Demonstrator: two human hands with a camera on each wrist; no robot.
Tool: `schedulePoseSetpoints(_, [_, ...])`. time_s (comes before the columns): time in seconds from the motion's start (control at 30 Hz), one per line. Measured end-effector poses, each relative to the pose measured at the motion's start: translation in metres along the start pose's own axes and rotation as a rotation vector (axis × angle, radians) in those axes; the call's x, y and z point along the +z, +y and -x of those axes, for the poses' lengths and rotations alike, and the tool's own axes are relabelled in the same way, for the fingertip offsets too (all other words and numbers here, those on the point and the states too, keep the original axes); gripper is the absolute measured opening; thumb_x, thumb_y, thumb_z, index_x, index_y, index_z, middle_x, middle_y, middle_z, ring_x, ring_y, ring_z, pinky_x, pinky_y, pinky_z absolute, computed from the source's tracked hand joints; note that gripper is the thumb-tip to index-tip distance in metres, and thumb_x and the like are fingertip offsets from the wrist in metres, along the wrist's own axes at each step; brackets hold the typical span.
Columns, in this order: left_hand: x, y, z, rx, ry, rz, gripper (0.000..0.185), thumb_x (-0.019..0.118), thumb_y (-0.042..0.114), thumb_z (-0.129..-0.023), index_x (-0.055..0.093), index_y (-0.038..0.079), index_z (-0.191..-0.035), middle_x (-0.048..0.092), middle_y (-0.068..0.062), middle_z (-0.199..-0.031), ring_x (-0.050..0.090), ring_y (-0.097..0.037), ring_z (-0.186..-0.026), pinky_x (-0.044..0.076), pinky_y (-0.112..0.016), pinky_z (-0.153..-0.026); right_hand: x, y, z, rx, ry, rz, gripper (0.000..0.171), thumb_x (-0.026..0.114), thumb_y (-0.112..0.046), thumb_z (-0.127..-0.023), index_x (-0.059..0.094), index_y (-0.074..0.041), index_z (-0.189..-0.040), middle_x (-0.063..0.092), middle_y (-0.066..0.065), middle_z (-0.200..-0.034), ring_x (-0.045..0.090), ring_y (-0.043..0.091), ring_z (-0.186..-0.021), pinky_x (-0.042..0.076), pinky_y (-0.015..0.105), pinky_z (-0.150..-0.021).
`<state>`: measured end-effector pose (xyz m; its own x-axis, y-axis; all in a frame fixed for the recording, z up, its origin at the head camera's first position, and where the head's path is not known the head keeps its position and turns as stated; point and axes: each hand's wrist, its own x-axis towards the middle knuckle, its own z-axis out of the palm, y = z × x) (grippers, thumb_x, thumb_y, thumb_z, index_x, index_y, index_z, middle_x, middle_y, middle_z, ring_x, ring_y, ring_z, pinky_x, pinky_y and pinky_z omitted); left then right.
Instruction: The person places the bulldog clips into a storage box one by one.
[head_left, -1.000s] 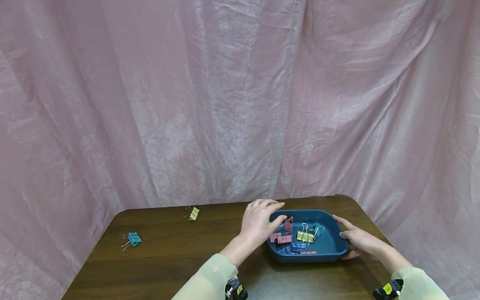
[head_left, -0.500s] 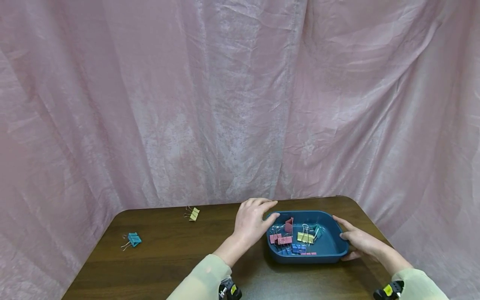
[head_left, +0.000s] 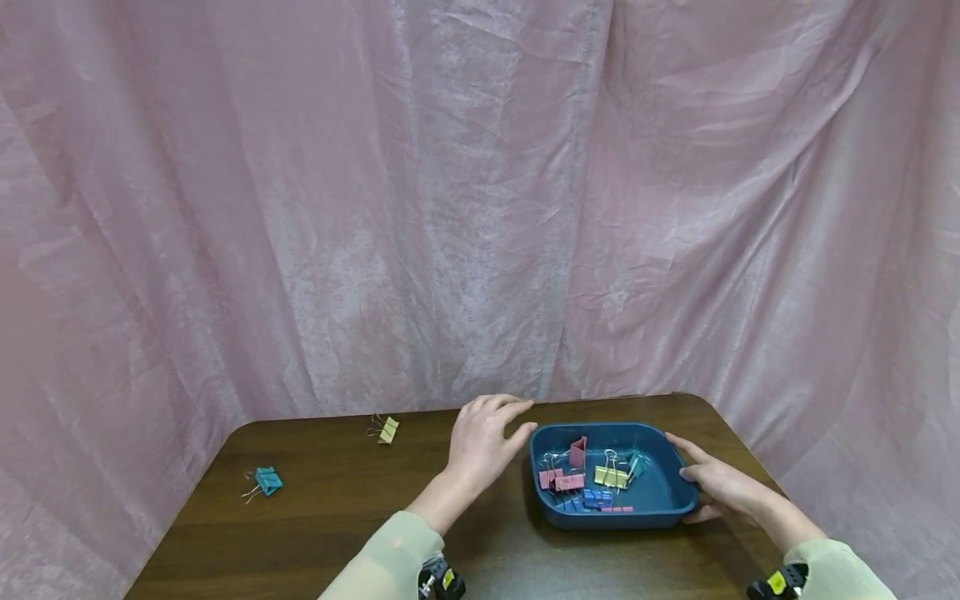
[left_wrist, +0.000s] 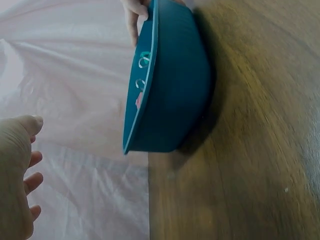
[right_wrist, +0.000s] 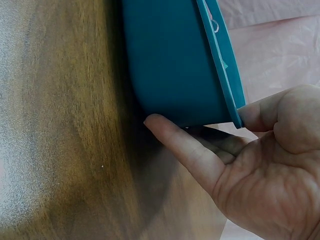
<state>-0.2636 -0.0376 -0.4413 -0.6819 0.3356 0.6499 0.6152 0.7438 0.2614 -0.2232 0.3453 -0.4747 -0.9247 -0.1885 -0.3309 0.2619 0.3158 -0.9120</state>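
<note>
A dark blue tray (head_left: 600, 521) sits on the brown table (head_left: 337, 517), right of centre. It holds several binder clips: pink (head_left: 568, 481), yellow (head_left: 611, 474), blue (head_left: 596, 497) and teal (head_left: 636, 460). My right hand (head_left: 708, 479) holds the tray's right end. In the right wrist view my right hand (right_wrist: 265, 170) has its thumb against the outer wall of the tray (right_wrist: 175, 60) and a finger on the rim. My left hand (head_left: 487, 429) hovers just left of the tray, fingers relaxed, holding nothing. The left wrist view shows my left hand (left_wrist: 15, 185) apart from the tray (left_wrist: 170, 100).
A yellow binder clip (head_left: 387, 428) lies near the table's far edge. A teal binder clip (head_left: 266, 479) lies at the left side. A pink curtain (head_left: 450, 208) hangs close behind the table. The table's rounded corner is just beyond the tray.
My left hand has drawn back out of the tray's left end and moved left. The tray has shifted slightly left. My right hand stays on the tray's right end.
</note>
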Motion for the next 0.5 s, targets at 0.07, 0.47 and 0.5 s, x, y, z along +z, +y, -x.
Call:
schedulePoseSetpoints(0.07, [-0.001, -0.004, 0.001, 0.008, 0.02, -0.006, 0.033, 0.074, 0.041, -0.094, 0.077, 0.026, -0.123, 0.071, 0.008, -0.117, 0.062, -0.018, -0.114, 0.05, -0.043, -0.098, 0.0, 0.0, 0.0, -0.003, 0.002, 0.003, 0.069, 0.034, -0.002, -0.104, 0.001, -0.011, -0.164, -0.008, 0.04, -0.157, 0.022, 0.074, -0.131, 0.057, 0.062, -0.078])
schedulePoseSetpoints(0.47, [-0.007, -0.031, 0.012, 0.005, 0.089, -0.043, 0.03, 0.078, 0.038, -0.091, 0.078, 0.024, -0.117, 0.072, 0.007, -0.114, 0.065, -0.02, -0.11, 0.051, -0.044, -0.094, 0.002, -0.001, 0.003, -0.021, -0.016, 0.006, 0.069, 0.032, -0.001, -0.104, -0.002, -0.01, -0.164, -0.009, 0.041, -0.158, 0.024, 0.073, -0.131, 0.057, 0.063, -0.079])
schedulePoseSetpoints(0.5, [-0.008, -0.033, 0.013, 0.0, 0.086, -0.044, 0.03, 0.078, 0.038, -0.091, 0.078, 0.023, -0.118, 0.072, 0.007, -0.114, 0.065, -0.02, -0.11, 0.05, -0.044, -0.094, 0.002, -0.002, 0.003, -0.022, -0.017, 0.007, 0.069, 0.032, -0.001, -0.104, -0.002, -0.01, -0.164, -0.009, 0.041, -0.158, 0.024, 0.073, -0.131, 0.057, 0.063, -0.079])
